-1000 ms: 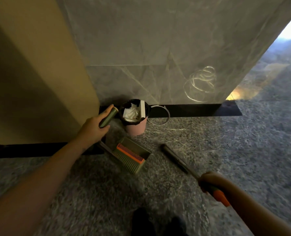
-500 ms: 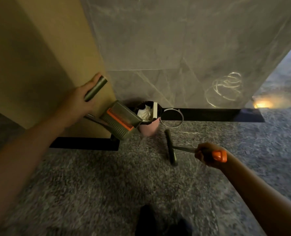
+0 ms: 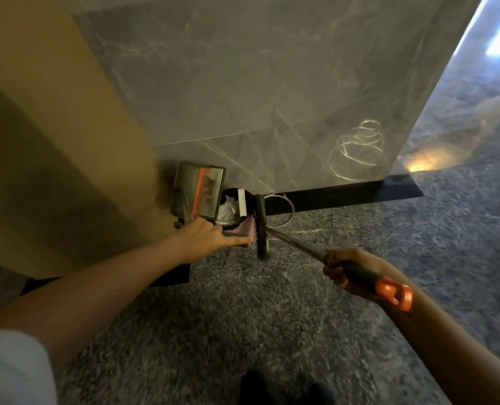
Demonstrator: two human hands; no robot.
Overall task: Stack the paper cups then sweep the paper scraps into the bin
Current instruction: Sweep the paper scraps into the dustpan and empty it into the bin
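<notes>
- A person's left hand grips the handle of a green dustpan, which is tipped up on end over the left rim of a bin.
- The pink bin, lined in black, stands at the far edge of the speckled floor. It sits against a grey marble wall, in the corner beside a tan panel.
- White paper scraps lie crumpled inside the bin.
- The right hand is wrapped round the orange-capped handle of a broom, whose dark head sits just beside the bin's right side.
</notes>
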